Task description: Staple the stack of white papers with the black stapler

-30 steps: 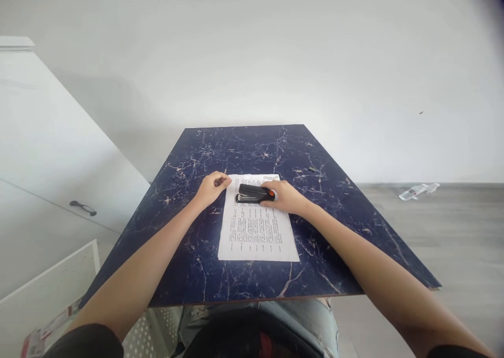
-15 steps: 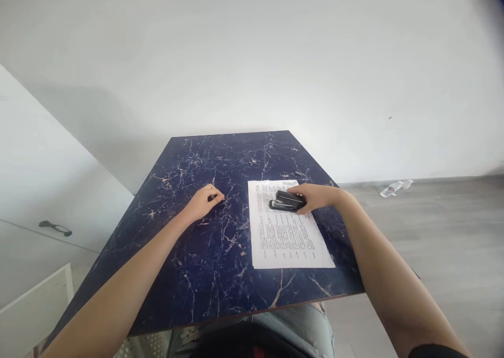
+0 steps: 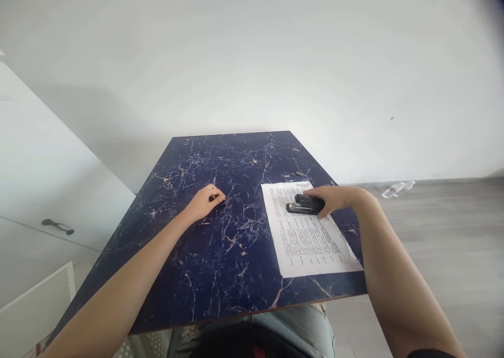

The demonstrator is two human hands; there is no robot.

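Observation:
A printed white paper sheet [image 3: 311, 237] lies on the right side of the dark blue marbled table [image 3: 220, 242], its near right corner at the table's edge. A black stapler [image 3: 302, 204] sits on the sheet's upper part, and my right hand [image 3: 334, 199] is closed around its right end. My left hand [image 3: 205, 202] rests on the bare tabletop left of the sheet, fingers curled in with nothing visible in them.
A white cabinet [image 3: 47, 190] with a black handle [image 3: 58, 225] stands at the left. A clear plastic bottle [image 3: 396, 189] lies on the grey floor to the right, near the white wall. A small dark bit [image 3: 300, 174] lies on the table beyond the sheet.
My right hand has slid the stapler and the sheet to the right across the table, toward its right edge. My left hand has come off the sheet and stays on the tabletop.

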